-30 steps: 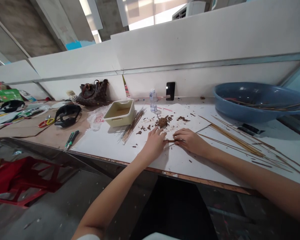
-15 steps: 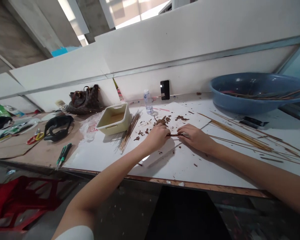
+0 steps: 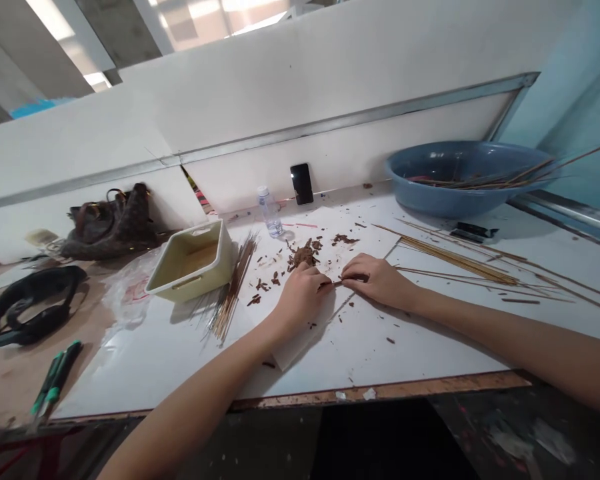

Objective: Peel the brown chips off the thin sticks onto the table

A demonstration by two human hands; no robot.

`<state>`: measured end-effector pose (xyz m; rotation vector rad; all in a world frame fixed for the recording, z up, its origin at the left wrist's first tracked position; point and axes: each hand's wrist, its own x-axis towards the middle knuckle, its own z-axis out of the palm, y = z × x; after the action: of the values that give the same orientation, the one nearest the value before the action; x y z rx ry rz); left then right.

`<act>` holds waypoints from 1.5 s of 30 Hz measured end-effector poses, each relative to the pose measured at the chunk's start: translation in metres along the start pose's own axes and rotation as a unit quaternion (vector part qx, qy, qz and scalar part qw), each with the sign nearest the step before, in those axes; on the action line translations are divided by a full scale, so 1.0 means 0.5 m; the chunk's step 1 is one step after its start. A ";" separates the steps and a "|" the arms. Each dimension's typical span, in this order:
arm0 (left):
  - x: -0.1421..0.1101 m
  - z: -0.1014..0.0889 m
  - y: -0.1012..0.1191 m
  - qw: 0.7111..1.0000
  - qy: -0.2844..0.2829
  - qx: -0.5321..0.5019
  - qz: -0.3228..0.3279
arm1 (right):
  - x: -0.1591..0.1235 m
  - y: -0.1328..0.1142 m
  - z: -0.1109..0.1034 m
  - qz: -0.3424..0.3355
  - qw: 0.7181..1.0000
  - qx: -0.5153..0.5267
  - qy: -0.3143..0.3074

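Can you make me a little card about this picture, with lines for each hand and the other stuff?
left hand: holding one end of a short brown stick
right hand: pinching the stick's other end
near hands: brown lump, brown chips, white sheet
other things: blue basin, thin wooden sticks, cream plastic tub, water bottle, phone

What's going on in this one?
A person's left hand and right hand pinch a short dark stick between them above a white board. Just beyond the left hand is a brown lump among scattered brown bits. A bundle of thin sticks lies to the left, and longer sticks lie to the right, near a blue basin.
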<state>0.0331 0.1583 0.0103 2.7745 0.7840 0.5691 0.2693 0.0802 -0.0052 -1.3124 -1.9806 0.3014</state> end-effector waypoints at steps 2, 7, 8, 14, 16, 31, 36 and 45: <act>-0.003 0.002 -0.003 1.000 0.011 -0.009 0.003 | -0.001 0.003 -0.001 -0.008 1.000 -0.005 0.000; -0.008 0.008 -0.006 1.000 0.017 -0.003 0.008 | -0.006 0.016 0.003 -0.028 0.999 -0.008 0.029; -0.007 0.009 -0.005 1.000 0.017 0.001 0.011 | -0.006 0.018 0.005 -0.029 0.999 -0.007 0.033; -0.002 0.019 -0.009 0.999 0.028 0.003 0.022 | 0.000 0.024 0.009 -0.032 0.999 -0.014 0.041; 0.000 0.024 -0.014 0.999 0.038 -0.002 0.025 | 0.001 0.025 0.008 -0.029 0.999 -0.019 0.039; -0.015 0.021 -0.014 0.992 0.087 0.070 0.056 | -0.025 0.006 0.005 -0.088 0.987 -0.130 0.033; -0.018 0.012 -0.008 0.990 0.089 0.059 0.095 | -0.030 -0.005 0.004 -0.130 0.978 -0.162 0.006; -0.037 -0.007 0.023 0.990 0.044 0.078 0.106 | -0.039 0.000 0.012 -0.151 0.974 -0.169 -0.009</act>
<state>0.0223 0.1389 0.0108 3.0178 0.5762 0.6989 0.2694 0.0646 -0.0182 -1.1823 -2.2810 -0.1783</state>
